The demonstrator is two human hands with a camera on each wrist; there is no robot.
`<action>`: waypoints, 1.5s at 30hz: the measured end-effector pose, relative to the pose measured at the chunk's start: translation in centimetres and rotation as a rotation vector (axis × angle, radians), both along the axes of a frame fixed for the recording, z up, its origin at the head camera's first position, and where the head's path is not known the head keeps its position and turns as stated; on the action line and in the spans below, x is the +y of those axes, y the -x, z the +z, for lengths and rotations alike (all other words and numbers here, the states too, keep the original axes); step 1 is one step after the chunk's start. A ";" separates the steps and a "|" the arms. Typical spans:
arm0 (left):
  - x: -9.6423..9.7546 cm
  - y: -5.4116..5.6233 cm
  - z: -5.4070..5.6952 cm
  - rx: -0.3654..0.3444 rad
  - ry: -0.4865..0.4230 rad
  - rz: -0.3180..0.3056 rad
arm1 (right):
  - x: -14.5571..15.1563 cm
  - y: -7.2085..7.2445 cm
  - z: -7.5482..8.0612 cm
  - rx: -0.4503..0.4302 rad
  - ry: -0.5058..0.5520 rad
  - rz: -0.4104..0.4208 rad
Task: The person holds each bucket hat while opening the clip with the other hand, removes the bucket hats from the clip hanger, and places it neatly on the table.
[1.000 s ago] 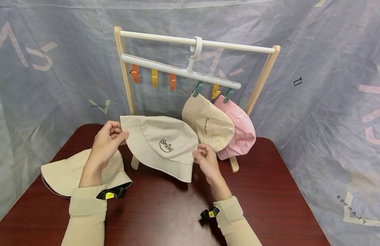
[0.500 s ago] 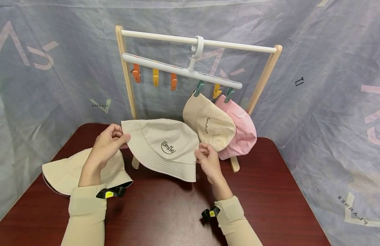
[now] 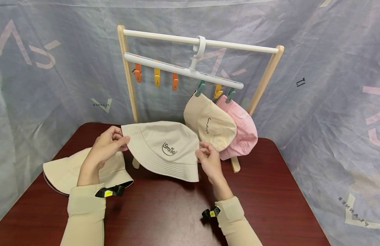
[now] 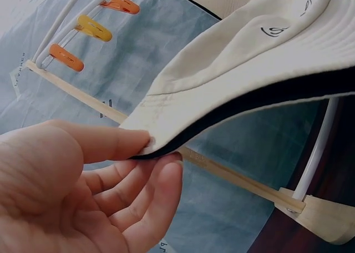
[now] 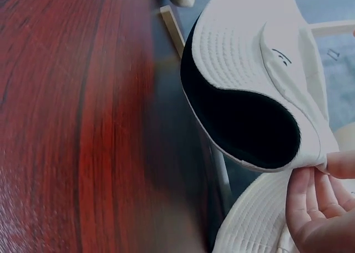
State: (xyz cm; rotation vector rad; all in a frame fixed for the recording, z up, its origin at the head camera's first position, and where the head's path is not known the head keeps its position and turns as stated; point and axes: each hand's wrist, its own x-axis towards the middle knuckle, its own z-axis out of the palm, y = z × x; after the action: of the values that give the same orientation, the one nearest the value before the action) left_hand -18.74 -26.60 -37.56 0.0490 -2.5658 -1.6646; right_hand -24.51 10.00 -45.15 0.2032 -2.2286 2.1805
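Between both hands hangs an off-white bucket hat (image 3: 165,147) with "Smile" in black on its crown, held above the table in front of the rack. My left hand (image 3: 105,147) pinches the left end of its brim between thumb and fingers. At the other side my right hand (image 3: 209,160) pinches the hat near where brim meets crown. The right wrist view shows the hat's black lining (image 5: 244,120). In the left wrist view, the thumb (image 4: 116,142) presses on top of the brim, with fingertips beneath.
A wooden rack (image 3: 265,82) carries a white hanger (image 3: 180,70) with several clips. A cream hat (image 3: 208,123) and a pink hat (image 3: 243,130) hang from green clips at the right. Another cream hat (image 3: 67,172) lies on the dark red table (image 3: 165,215) at left.
The Smile hat has sunk slightly and shifted a little to the right, its left end lowering most. Both hands keep their pinch on it. The hanging hats look unchanged.
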 end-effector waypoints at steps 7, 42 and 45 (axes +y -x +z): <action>-0.1 0.0 0.0 -0.019 -0.010 -0.013 | 0.3 0.3 -0.2 0.013 -0.034 -0.010; -3.4 -1.7 -1.0 -0.161 0.051 -0.140 | -0.9 0.0 0.0 0.078 -0.132 0.044; -3.8 -2.0 -1.1 -0.168 0.072 -0.150 | -1.2 -0.1 -0.1 0.072 -0.144 0.053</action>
State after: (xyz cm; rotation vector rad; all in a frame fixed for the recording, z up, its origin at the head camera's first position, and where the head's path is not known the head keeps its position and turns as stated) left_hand -16.75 -30.43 -38.62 -0.0097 -2.8161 -1.6822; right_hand -24.43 8.78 -45.23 0.3421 -2.3676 2.0021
